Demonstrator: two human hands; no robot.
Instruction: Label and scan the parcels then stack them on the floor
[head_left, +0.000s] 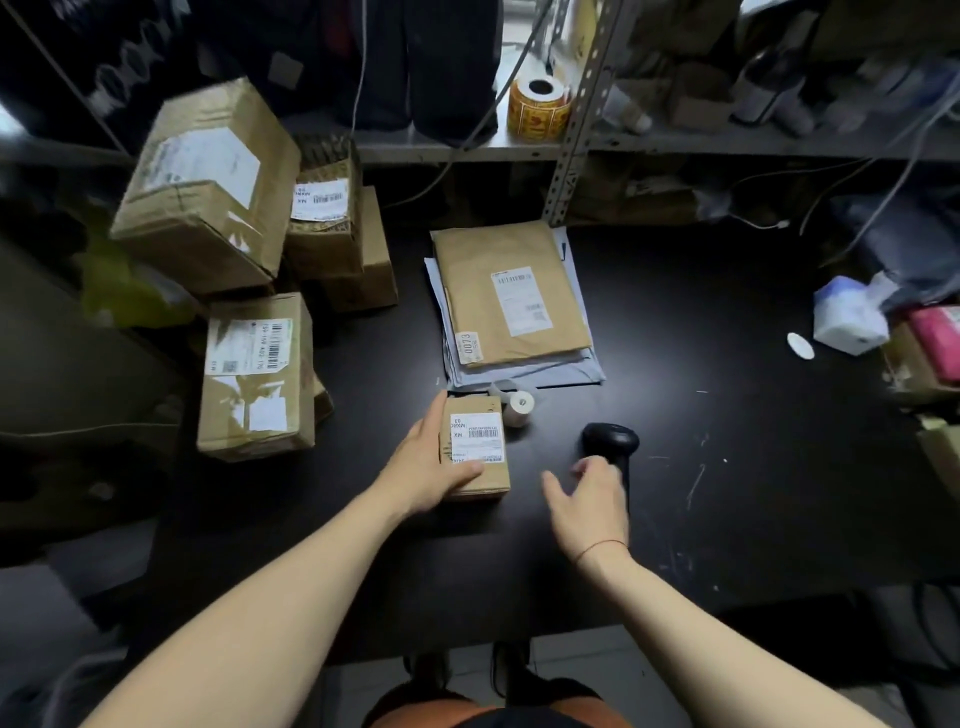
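Head view. The small parcel (475, 452) lies on the counter (727, 467) near its front edge, label up and print partly legible. The left hand (428, 467) grasps it: thumb over the near top, fingers (434, 415) along the left side, which they hide. The right hand (587, 501) is at the scanner (610, 441), thumb spread wide. Its fingertips are blurred against the handle, so whether they grasp it cannot be told. A label roll (519, 408) lies just behind the parcel. Stacked boxes (257, 374) crowd the counter's left edge. The shelf contents behind are smeared.
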